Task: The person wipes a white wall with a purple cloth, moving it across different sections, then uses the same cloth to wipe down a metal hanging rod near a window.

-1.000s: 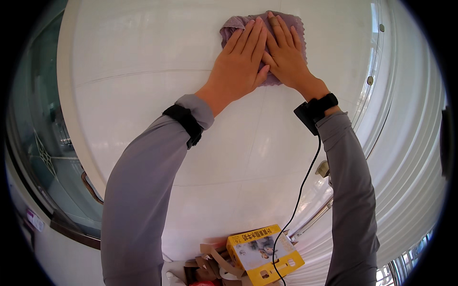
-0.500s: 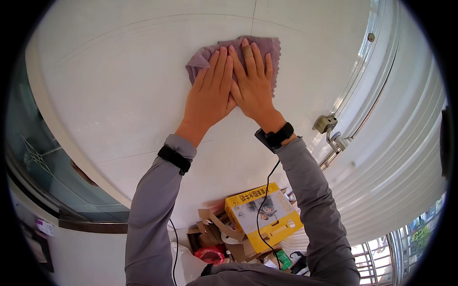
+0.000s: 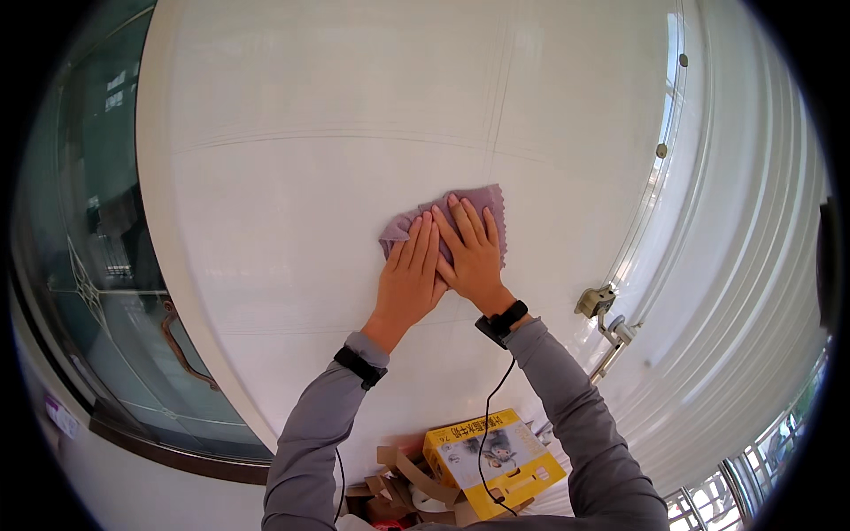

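Observation:
On the large white panel (image 3: 336, 203) lies a folded mauve cloth (image 3: 490, 196) with a scalloped right edge, near the middle of my view. Both hands press flat on it side by side: my left hand (image 3: 407, 279) on its lower left, fingers straight and close together, and my right hand (image 3: 474, 257) on its right part, fingers stretched and a little apart. Neither is gripping the cloth, and much of it is hidden beneath them. Each wrist has a black strap, and a black cable hangs from the device on the right one.
A glass door (image 3: 88, 221) with a curved handle (image 3: 181, 350) stands at left. Along the right run a metal bracket (image 3: 595, 301) and white ridged surface (image 3: 744, 265), with railings below. A yellow carton (image 3: 469, 456) and torn cardboard (image 3: 390, 496) lie at the bottom.
Both hands and the cloth have come down from the top of the picture toward its middle, still pressed together. The view has shifted too, showing more panel above them.

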